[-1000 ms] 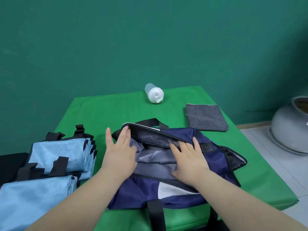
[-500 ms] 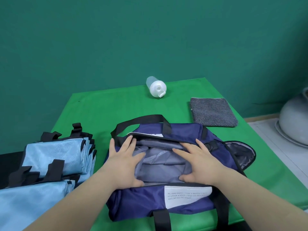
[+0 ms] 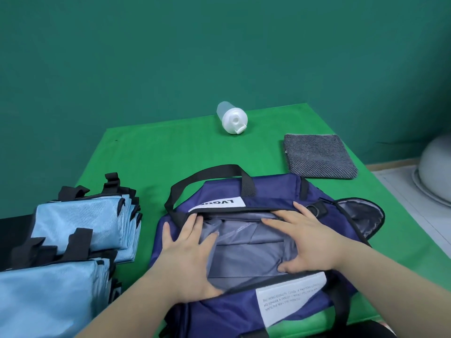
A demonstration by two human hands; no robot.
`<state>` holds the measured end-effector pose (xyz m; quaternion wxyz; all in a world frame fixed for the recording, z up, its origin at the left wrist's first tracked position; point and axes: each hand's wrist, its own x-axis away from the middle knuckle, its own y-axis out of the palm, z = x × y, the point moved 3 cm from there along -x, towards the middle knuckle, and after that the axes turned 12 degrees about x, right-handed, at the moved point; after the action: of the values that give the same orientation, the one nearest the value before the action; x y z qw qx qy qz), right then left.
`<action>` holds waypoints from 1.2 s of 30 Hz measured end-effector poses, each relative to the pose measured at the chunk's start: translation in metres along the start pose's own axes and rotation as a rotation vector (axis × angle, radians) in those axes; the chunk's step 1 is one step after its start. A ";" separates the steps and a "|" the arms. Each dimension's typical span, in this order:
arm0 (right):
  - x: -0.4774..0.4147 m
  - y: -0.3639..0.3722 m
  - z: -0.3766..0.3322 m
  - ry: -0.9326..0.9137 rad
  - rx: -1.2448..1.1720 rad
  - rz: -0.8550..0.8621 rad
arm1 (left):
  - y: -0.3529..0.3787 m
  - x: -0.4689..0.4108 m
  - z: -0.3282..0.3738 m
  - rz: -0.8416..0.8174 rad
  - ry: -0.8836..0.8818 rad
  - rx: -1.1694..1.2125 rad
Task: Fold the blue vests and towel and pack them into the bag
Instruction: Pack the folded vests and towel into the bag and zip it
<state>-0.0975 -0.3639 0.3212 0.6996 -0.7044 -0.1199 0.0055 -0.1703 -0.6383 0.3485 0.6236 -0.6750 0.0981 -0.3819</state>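
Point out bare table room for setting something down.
Bare cloth lies behind the bag, bordered by the vest stacks, bottle and towel; a strip runs right of the bag. The near left is crowded with stacks, bag, hands.

A navy bag [image 3: 268, 191] is laid on the green worktop [image 3: 156, 154], its mouth spread wide so that the grey lining is shown. The left hand [image 3: 188, 259] is pressed on the bag's left rim and the right hand [image 3: 310, 240] on its right rim, fingers stretched out, thumbs set at the near edge. Left of the bag, folded blue vests [image 3: 80, 225] are stacked in two piles. Beyond the bag, a folded grey towel [image 3: 319, 156] is placed to the right, and a white-capped bottle [image 3: 233, 118] is laid on its side.
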 end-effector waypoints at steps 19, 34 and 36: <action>-0.004 -0.006 0.000 -0.029 -0.003 0.007 | 0.005 -0.005 0.002 0.070 -0.009 -0.023; 0.027 -0.096 -0.137 -0.109 -0.191 0.298 | -0.037 0.102 -0.024 0.384 0.093 0.182; 0.023 -0.104 -0.175 -0.124 -0.268 0.299 | -0.036 0.127 -0.038 0.426 0.060 0.215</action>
<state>-0.0616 -0.5330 0.4316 0.5824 -0.7994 -0.0562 0.1367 -0.1196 -0.7377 0.4288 0.7551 -0.5574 0.2155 -0.2697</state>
